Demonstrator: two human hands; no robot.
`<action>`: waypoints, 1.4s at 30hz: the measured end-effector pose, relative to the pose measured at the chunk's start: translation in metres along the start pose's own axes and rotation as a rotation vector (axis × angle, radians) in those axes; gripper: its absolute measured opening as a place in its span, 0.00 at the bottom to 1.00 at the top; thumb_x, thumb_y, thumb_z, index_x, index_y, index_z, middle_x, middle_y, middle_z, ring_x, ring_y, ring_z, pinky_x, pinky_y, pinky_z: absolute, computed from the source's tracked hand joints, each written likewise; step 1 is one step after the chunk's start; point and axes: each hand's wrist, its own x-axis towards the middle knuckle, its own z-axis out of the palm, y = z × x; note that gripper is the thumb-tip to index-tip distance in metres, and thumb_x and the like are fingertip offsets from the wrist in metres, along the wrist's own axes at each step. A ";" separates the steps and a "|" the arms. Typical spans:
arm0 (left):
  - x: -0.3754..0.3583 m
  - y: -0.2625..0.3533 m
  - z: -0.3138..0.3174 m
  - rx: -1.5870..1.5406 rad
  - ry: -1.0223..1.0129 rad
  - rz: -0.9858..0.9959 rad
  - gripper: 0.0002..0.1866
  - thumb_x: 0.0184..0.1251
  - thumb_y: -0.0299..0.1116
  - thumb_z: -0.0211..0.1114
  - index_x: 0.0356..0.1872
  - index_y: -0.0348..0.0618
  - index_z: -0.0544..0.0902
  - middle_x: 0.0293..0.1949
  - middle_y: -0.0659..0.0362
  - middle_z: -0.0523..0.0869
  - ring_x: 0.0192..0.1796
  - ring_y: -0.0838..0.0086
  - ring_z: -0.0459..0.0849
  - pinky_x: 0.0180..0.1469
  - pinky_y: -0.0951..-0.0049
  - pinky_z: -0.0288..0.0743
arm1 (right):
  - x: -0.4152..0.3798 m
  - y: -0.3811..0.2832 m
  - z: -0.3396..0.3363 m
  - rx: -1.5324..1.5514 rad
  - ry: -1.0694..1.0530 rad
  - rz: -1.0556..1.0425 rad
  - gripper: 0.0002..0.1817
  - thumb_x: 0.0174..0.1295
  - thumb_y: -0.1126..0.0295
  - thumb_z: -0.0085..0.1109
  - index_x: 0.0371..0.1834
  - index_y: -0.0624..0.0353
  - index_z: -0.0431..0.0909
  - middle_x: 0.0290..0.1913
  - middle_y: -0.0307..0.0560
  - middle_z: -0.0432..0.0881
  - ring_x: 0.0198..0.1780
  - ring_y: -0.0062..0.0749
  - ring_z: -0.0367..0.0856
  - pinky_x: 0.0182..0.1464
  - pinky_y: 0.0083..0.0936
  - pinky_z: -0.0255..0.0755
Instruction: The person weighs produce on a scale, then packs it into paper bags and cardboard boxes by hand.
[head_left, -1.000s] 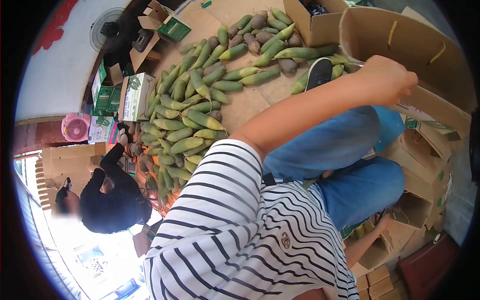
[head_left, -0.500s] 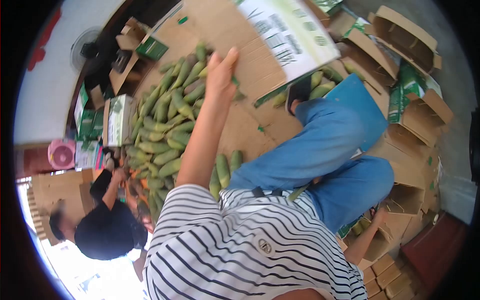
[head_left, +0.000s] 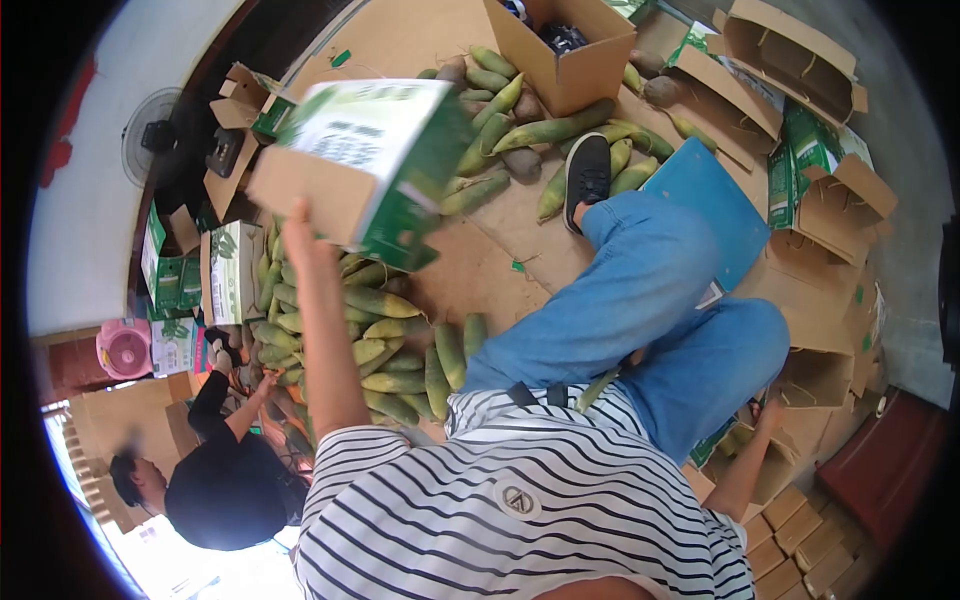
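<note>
My left hand [head_left: 304, 232] is closed on the cardboard flap of a green-and-white carton [head_left: 405, 160], which hangs tilted above the pile of long green radishes [head_left: 385, 300]. The carton is blurred by motion and hides part of the pile. Low on the right, my right hand [head_left: 766, 418] is at the rim of an open carton [head_left: 775, 465] with several green radishes inside. Its fingers are small in view and seem closed on the rim. Two green radishes [head_left: 450, 352] lie beside my left thigh.
A brown open box [head_left: 570, 65] holding dark items stands ahead, with radishes around it. Several open cartons [head_left: 800, 50] line the right side. A blue board [head_left: 712, 210] is beside my leg. At left, a person in black [head_left: 225, 490] reaches to the pile; a pink fan [head_left: 125, 350] stands behind.
My left hand has moved left and toward me, swinging the carton over the pile. This uncovers the brown box and more radishes ahead. My right hand stays at its carton.
</note>
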 end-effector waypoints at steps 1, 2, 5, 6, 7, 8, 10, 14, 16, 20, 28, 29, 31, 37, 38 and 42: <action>0.041 0.012 -0.027 0.059 -0.011 0.104 0.20 0.66 0.33 0.60 0.55 0.34 0.71 0.50 0.51 0.79 0.49 0.60 0.81 0.49 0.54 0.79 | 0.003 0.007 0.000 -0.003 -0.005 -0.010 0.17 0.63 0.64 0.42 0.26 0.69 0.71 0.19 0.50 0.77 0.13 0.32 0.77 0.13 0.24 0.71; 0.060 0.033 -0.036 0.040 0.053 0.100 0.20 0.67 0.32 0.58 0.57 0.35 0.70 0.51 0.50 0.78 0.50 0.58 0.80 0.46 0.48 0.79 | 0.017 0.016 0.001 -0.005 -0.010 -0.023 0.16 0.63 0.64 0.42 0.26 0.69 0.71 0.19 0.50 0.77 0.14 0.32 0.77 0.13 0.24 0.71; 0.139 0.059 -0.084 0.003 0.112 0.235 0.24 0.68 0.38 0.56 0.59 0.35 0.67 0.54 0.49 0.76 0.53 0.53 0.78 0.51 0.44 0.76 | 0.055 0.040 0.003 -0.004 -0.028 -0.056 0.16 0.63 0.65 0.42 0.28 0.69 0.71 0.19 0.51 0.77 0.14 0.32 0.77 0.13 0.24 0.71; 0.135 0.053 -0.086 -0.119 0.059 0.156 0.26 0.67 0.41 0.57 0.60 0.33 0.66 0.55 0.49 0.76 0.54 0.53 0.78 0.52 0.44 0.74 | 0.060 0.044 0.005 -0.001 -0.037 -0.066 0.16 0.63 0.65 0.42 0.28 0.69 0.71 0.19 0.51 0.76 0.14 0.32 0.77 0.13 0.24 0.71; 0.127 0.049 -0.085 -0.239 0.003 0.075 0.28 0.67 0.43 0.57 0.60 0.32 0.65 0.55 0.48 0.76 0.55 0.53 0.77 0.54 0.43 0.72 | 0.058 0.046 0.005 0.022 -0.039 -0.074 0.16 0.63 0.65 0.42 0.27 0.69 0.70 0.20 0.51 0.76 0.14 0.32 0.77 0.13 0.24 0.71; 0.120 0.040 -0.081 -0.357 -0.053 -0.009 0.30 0.66 0.45 0.57 0.60 0.31 0.65 0.55 0.47 0.75 0.56 0.52 0.76 0.56 0.43 0.70 | 0.058 0.048 0.005 0.045 -0.039 -0.081 0.16 0.63 0.65 0.42 0.27 0.69 0.70 0.20 0.51 0.76 0.14 0.32 0.77 0.13 0.23 0.71; 0.103 -0.015 -0.068 -0.008 0.159 -0.256 0.33 0.64 0.49 0.57 0.60 0.30 0.64 0.55 0.45 0.75 0.55 0.53 0.77 0.54 0.44 0.70 | 0.057 0.049 0.005 0.069 -0.029 -0.085 0.15 0.63 0.65 0.43 0.26 0.68 0.69 0.21 0.51 0.76 0.15 0.32 0.78 0.13 0.24 0.71; -0.017 -0.115 0.003 0.373 -0.302 -0.485 0.27 0.66 0.43 0.60 0.58 0.34 0.67 0.47 0.51 0.81 0.49 0.66 0.81 0.49 0.64 0.76 | 0.081 0.066 0.002 0.126 -0.135 -0.056 0.15 0.62 0.64 0.46 0.24 0.64 0.69 0.23 0.47 0.73 0.20 0.35 0.77 0.15 0.27 0.73; -0.076 -0.134 0.050 0.499 -0.628 -0.519 0.22 0.67 0.39 0.59 0.57 0.37 0.69 0.47 0.53 0.82 0.48 0.70 0.82 0.48 0.70 0.76 | 0.073 0.070 0.004 0.229 -0.146 -0.090 0.11 0.59 0.67 0.49 0.22 0.61 0.68 0.21 0.47 0.71 0.20 0.33 0.73 0.17 0.29 0.73; -0.160 -0.139 0.131 0.581 -1.071 -0.234 0.15 0.70 0.35 0.56 0.52 0.37 0.75 0.46 0.55 0.83 0.48 0.75 0.82 0.50 0.77 0.73 | 0.050 0.054 0.005 0.195 -0.061 -0.075 0.12 0.57 0.67 0.52 0.21 0.63 0.68 0.24 0.51 0.75 0.21 0.38 0.78 0.20 0.34 0.76; -0.306 -0.067 0.239 0.683 -1.504 0.828 0.14 0.66 0.30 0.60 0.49 0.35 0.77 0.44 0.52 0.82 0.47 0.65 0.81 0.49 0.70 0.73 | 0.022 0.019 -0.005 0.146 -0.035 0.067 0.16 0.61 0.68 0.45 0.41 0.76 0.66 0.25 0.60 0.80 0.19 0.37 0.82 0.15 0.26 0.74; -0.319 -0.067 0.244 0.771 -1.583 0.848 0.14 0.65 0.30 0.60 0.49 0.35 0.77 0.44 0.51 0.82 0.47 0.64 0.81 0.49 0.70 0.73 | 0.016 0.012 -0.007 0.182 -0.039 0.075 0.17 0.61 0.68 0.45 0.42 0.76 0.66 0.25 0.59 0.80 0.19 0.38 0.82 0.15 0.26 0.74; -0.335 -0.070 0.252 0.956 -1.729 0.892 0.14 0.64 0.31 0.61 0.49 0.37 0.77 0.45 0.49 0.82 0.49 0.61 0.81 0.50 0.68 0.72 | 0.009 0.007 -0.007 0.259 -0.021 0.076 0.16 0.61 0.70 0.44 0.41 0.77 0.68 0.24 0.59 0.80 0.19 0.38 0.82 0.14 0.25 0.74; -0.322 -0.114 0.250 1.399 -1.806 1.102 0.14 0.62 0.36 0.61 0.44 0.37 0.76 0.38 0.48 0.81 0.41 0.53 0.80 0.41 0.59 0.72 | 0.027 0.010 -0.022 0.425 -0.058 0.110 0.12 0.61 0.72 0.45 0.34 0.76 0.71 0.22 0.58 0.79 0.18 0.39 0.82 0.13 0.25 0.74; -0.320 -0.115 0.248 1.460 -1.799 1.161 0.14 0.62 0.36 0.61 0.44 0.37 0.75 0.38 0.48 0.81 0.40 0.52 0.80 0.41 0.58 0.72 | 0.029 0.010 -0.026 0.464 -0.073 0.104 0.13 0.61 0.72 0.46 0.34 0.77 0.71 0.22 0.58 0.79 0.18 0.38 0.82 0.13 0.25 0.74; -0.317 -0.109 0.249 1.312 -1.828 1.049 0.15 0.61 0.37 0.62 0.43 0.37 0.76 0.37 0.48 0.81 0.40 0.53 0.80 0.40 0.58 0.73 | 0.011 -0.019 -0.044 0.485 -0.050 -0.069 0.13 0.62 0.69 0.50 0.36 0.73 0.72 0.24 0.56 0.80 0.17 0.37 0.81 0.13 0.24 0.73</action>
